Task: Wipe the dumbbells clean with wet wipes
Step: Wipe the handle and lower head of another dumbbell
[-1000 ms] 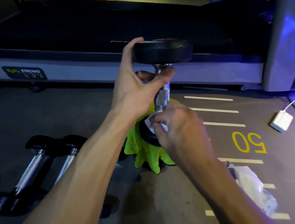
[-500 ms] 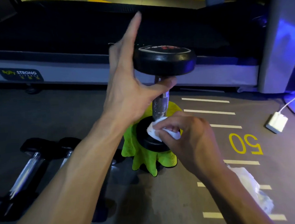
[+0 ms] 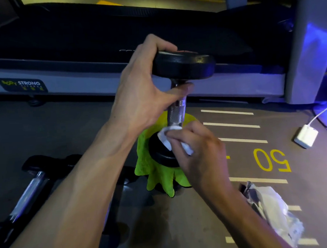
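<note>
Treadmill [image 3: 117, 32] along the floor's [image 3: 65, 128] far edge. Dumbbell [image 3: 177, 114] stands upright on a green cloth [image 3: 161, 178] mid-floor; left hand [image 3: 144, 94] fingers curl round its top head. Right hand [image 3: 195, 146] fingers pinch wipe [image 3: 167, 136] against the handle base. Step: wiping the handle; next probably the lower head. Two more dumbbells [image 3: 29, 193] at the near-left edge, cut off; cloth's underside hidden.

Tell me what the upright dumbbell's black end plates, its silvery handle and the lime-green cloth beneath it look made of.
Black end plates: likely rubber-coated, smooth with a dull sheen.
Silvery handle: metal, apparently chromed; bright reflections, cross-hatched knurling.
Lime-green cloth: soft fabric, probably microfibre; matte, fuzzy, draping in folds.
</note>
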The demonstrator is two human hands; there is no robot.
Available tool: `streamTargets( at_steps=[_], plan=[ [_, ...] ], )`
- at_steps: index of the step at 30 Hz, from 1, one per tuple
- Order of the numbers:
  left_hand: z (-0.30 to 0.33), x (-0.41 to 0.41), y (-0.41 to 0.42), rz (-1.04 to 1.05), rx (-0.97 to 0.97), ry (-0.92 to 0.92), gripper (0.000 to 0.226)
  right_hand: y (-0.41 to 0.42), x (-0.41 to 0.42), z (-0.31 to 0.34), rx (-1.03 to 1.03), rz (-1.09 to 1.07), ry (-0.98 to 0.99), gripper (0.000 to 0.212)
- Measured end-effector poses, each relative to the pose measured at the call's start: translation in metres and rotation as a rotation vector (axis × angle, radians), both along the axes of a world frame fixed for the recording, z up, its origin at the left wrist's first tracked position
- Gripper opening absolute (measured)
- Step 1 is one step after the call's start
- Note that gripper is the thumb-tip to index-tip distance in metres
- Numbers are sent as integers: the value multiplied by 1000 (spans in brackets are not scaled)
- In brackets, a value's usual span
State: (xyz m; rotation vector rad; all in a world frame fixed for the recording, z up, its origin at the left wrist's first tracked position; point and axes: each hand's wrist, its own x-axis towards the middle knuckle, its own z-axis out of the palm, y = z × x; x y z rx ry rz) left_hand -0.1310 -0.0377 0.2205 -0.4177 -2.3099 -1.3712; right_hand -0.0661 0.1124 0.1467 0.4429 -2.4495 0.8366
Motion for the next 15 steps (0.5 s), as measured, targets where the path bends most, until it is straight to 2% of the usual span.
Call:
streamTargets(
  at_steps=[2,7,8,12,15],
  plan=[
    [1,0,0,4,-13,-3,59,2,-5,8,68,20,-7,10],
    [8,-2,-2,-30,-86,-11,57,-6,-32,37,92,-104,231,4],
    [9,-2,-3,-36,-100,-21,58,-5,-28,30,120,-106,217,3],
    [13,2,-4,-58,-82,-76,52,3,-1,12,170,-13,12,22],
    [14,1,-2,-58,-52,-68,36,3,-18,30,131,-5,79,14]
  ],
)
